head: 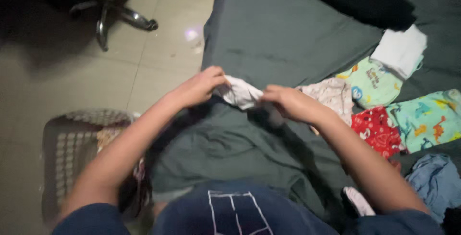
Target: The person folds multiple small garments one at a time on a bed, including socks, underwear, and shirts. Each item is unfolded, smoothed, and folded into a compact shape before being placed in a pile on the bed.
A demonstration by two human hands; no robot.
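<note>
Basket [72, 144]: perforated plastic, on the tiled floor at near left, clothes inside.
Left hand [201, 87]: fingers pinched shut on one end of a small white garment [241, 94].
Right hand [287, 101]: closed on the garment's other end.
Garment: held between both hands, just above the dark green sheet [269, 28].
Farther right: printed children's clothes [384, 105] laid flat; folded white cloth [401, 48] beyond.
Far left: chair base [115, 4].

We reach both bare forearms forward, wrists angled inward. Our left hand [204, 85] and right hand [283, 101] are near each other, fingers curled and pinched closed.
</note>
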